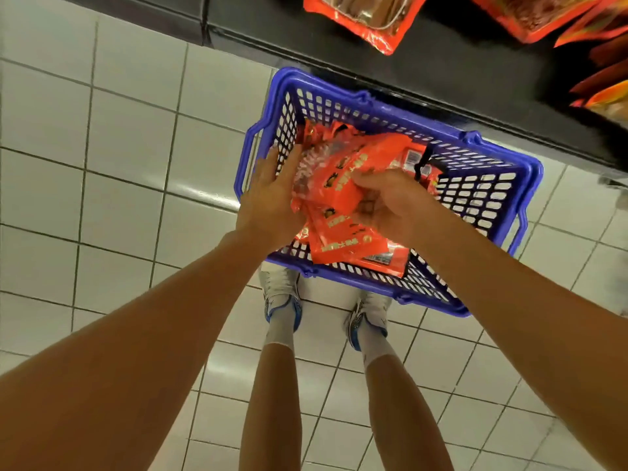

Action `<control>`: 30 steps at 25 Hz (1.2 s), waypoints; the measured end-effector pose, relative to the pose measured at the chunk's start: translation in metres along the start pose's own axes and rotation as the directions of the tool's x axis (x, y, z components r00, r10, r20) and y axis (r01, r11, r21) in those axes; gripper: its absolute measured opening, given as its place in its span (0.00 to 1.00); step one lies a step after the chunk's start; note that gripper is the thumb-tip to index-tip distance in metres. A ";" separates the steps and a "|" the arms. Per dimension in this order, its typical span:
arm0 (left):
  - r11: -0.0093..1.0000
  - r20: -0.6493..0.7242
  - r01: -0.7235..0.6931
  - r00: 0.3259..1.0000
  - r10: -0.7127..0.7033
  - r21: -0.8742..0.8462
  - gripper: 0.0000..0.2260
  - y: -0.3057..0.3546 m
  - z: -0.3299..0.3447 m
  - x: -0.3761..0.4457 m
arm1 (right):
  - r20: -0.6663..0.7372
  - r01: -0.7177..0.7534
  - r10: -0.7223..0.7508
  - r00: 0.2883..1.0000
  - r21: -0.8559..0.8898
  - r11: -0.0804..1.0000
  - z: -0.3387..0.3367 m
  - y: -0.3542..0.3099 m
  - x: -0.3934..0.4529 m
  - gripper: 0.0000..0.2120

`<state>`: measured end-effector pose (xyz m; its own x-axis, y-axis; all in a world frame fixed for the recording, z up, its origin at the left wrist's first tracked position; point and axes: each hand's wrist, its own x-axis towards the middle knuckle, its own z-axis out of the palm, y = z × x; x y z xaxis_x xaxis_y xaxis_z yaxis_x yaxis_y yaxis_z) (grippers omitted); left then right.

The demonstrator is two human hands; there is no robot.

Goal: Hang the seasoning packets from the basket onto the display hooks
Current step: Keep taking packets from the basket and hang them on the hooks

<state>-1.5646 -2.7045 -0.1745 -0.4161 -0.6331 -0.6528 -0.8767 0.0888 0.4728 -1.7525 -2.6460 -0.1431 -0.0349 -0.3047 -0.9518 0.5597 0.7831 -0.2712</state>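
Head view: blue basket [489, 168] set on tiled floor [129, 158], just beside black shelf base [441, 79]. Red seasoning packets [343, 246] heaped inside basket. Top packet [334, 185] pinched by right hand [390, 205], fingers curled round its edge; left hand [272, 198] laid flat against it, fingers straight. More packets [363, 18] seen above.

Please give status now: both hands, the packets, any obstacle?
Left hand flat against orange foil seasoning packets; right hand grips them. Packets over blue plastic basket. No obstacle seen.
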 end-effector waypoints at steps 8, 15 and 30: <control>0.926 -0.045 0.051 0.996 -0.073 -0.375 0.12 0.007 0.005 -0.018 | 0.136 0.125 -0.116 0.984 -0.056 0.991 -0.043 0.006 -0.008 0.16; 0.716 0.030 0.194 0.971 -0.235 -0.671 0.02 -0.029 -0.001 -0.026 | 0.260 0.075 -0.392 0.882 -0.900 -0.429 -0.087 0.036 0.069 0.50; 0.528 -0.030 0.163 0.941 -0.338 -0.833 0.06 -0.017 -0.049 -0.054 | 0.340 0.554 -0.725 0.600 -0.830 0.069 -0.031 -0.031 -0.013 0.14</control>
<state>-1.5156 -2.7094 -0.1179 -0.0881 -0.6488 -0.7558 -0.3296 -0.6970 0.6368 -1.7949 -2.6494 -0.1269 -0.1453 -0.9343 -0.3254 -0.6679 0.3353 -0.6644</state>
